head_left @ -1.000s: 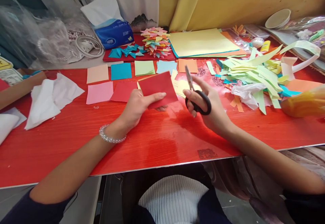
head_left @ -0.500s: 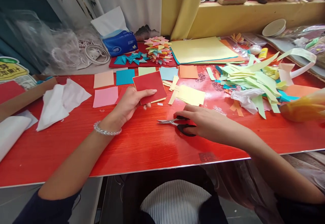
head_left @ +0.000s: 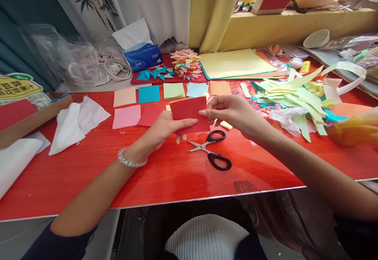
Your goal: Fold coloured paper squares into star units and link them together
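Note:
Between my hands is a red paper square [head_left: 189,109], with a thin pale yellow edge showing behind it. My left hand [head_left: 169,128] grips its lower left side, thumb on top and fingers underneath. At its right edge, my right hand [head_left: 226,112] pinches the paper between thumb and fingertips. Black-handled scissors [head_left: 203,146] lie with their blades apart on the red table [head_left: 165,177], just below the paper. Behind my hands sit stacks of paper squares: pink [head_left: 126,116], red [head_left: 149,114], blue [head_left: 149,94], light green [head_left: 173,91] and orange [head_left: 220,87].
A heap of pale green paper strips [head_left: 292,91] covers the right side. Large yellow sheets [head_left: 236,63], a pile of folded paper pieces [head_left: 186,64] and a blue tissue pack [head_left: 144,56] stand at the back. Crumpled white tissue [head_left: 78,122] lies on the left.
My right hand has let go of the scissors, which now lie on the table, and has moved up to the red paper's right edge. The paper has turned and shifted right.

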`<state>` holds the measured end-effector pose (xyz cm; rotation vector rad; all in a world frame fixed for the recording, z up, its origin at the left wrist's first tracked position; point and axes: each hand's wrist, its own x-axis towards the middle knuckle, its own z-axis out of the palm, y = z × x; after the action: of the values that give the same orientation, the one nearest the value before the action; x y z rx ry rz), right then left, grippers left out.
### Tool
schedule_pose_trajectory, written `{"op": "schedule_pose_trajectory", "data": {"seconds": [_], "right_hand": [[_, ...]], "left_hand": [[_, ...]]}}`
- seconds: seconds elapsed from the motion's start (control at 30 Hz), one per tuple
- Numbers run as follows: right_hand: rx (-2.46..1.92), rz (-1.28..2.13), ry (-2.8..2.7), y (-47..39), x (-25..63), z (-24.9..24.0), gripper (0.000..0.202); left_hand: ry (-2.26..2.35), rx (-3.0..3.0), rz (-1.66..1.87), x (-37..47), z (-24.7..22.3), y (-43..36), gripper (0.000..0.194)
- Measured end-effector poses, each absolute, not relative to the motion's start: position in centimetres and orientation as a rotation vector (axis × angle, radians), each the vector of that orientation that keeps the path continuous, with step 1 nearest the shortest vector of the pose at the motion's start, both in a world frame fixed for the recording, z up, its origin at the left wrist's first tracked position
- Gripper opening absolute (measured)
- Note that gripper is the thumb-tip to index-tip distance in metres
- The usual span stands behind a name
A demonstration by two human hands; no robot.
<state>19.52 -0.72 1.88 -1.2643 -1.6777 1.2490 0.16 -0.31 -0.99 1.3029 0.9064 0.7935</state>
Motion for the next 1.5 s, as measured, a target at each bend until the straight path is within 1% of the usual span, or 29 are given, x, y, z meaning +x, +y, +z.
{"op": "schedule_pose_trajectory", "data": {"seconds": [0.1,0.23,0.43,0.57,0.63,0.73,0.83,1.0,1.27,1.4,1.5], "right_hand": [[-1.246,1.346,-1.627,-0.3,19.3,1.4,0.038],[-1.212,1.277,-1.653,-0.3,19.2,0.6,0.039],[-1.188,1.376,-1.567,-0.1,19.8,0.3,0.031],[-1.193,1.421,-1.504,0.0,20.1,0.5,0.031],[-1.238,1.415,-1.468,0.1,20.3,0.4,0.034],[-1.314,1.32,-1.474,0.3,20.6,0.1,0.035],[-1.295,1.279,-1.532,0.2,20.8,-0.1,0.037],[-1.263,1.217,-1.554,-0.2,20.9,-0.1,0.037],[-1.269,1.163,-1.621,-0.1,21.4,0.4,0.026],[-1.24,1.079,-1.589,0.5,22.5,1.1,0.02],[-1.2,1.016,-1.467,1.0,23.7,1.9,0.022]], "left_hand": [[0.921,1.324,0.768,0.2,-1.3,-0.4,0.026],[0.969,1.347,0.746,0.3,-1.5,-0.3,0.034],[1.115,1.34,0.982,0.1,-1.5,0.4,0.033],[1.072,1.36,1.037,0.0,-1.5,0.5,0.048],[1.071,1.38,1.035,0.0,-1.5,0.5,0.049],[1.082,1.394,1.026,0.1,-1.6,0.4,0.047],[1.083,1.387,1.046,0.2,-1.7,0.4,0.043],[1.049,1.316,1.028,0.4,-1.6,0.3,0.026],[1.08,1.322,1.031,0.1,-1.9,0.5,0.02],[1.106,1.345,1.113,-0.6,-1.5,1.1,0.017],[1.135,1.326,1.223,-1.5,-0.8,1.8,0.018]]}}
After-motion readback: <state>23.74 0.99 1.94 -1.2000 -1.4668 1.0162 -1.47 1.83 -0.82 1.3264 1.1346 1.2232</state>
